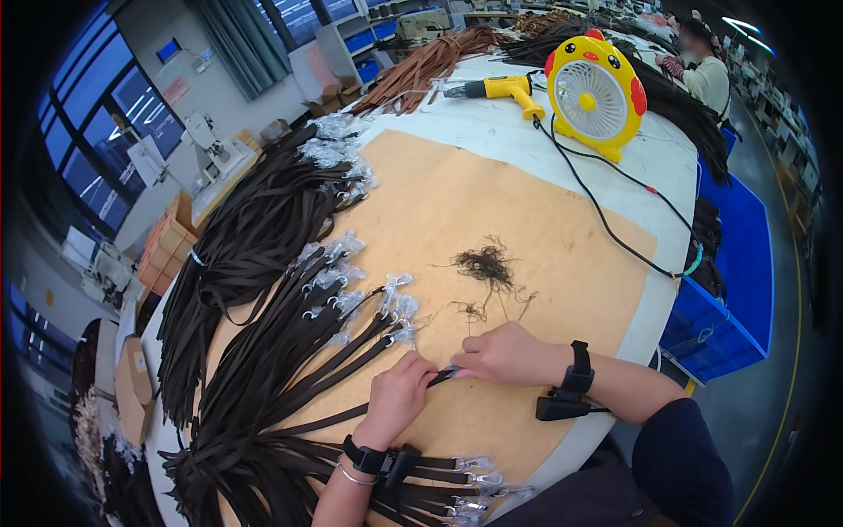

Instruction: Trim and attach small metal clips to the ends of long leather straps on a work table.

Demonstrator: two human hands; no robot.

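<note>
My left hand (399,395) is closed in a pinch on a dark brown strap (338,415), which runs to it from the bundle at the lower left. My right hand (511,355) is also closed, its fingertips pinching the strap's end just right of my left hand. Between the two hands a short dark piece of the strap shows, with a small bluish glint whose source I cannot make out. Close to my left hand lie metal snap hooks (399,334) in clear plastic wrap, at the ends of other straps. Past my hands sits a pile of dark thread scraps (485,265).
Bundles of dark straps (255,206) cover the table's left side, on and beside a tan board (562,233). Farther back are a yellow heat gun (505,90), a chick-shaped fan (590,101) and their black cord (606,230). A blue bin (746,255) stands right; another person (704,79) works beyond.
</note>
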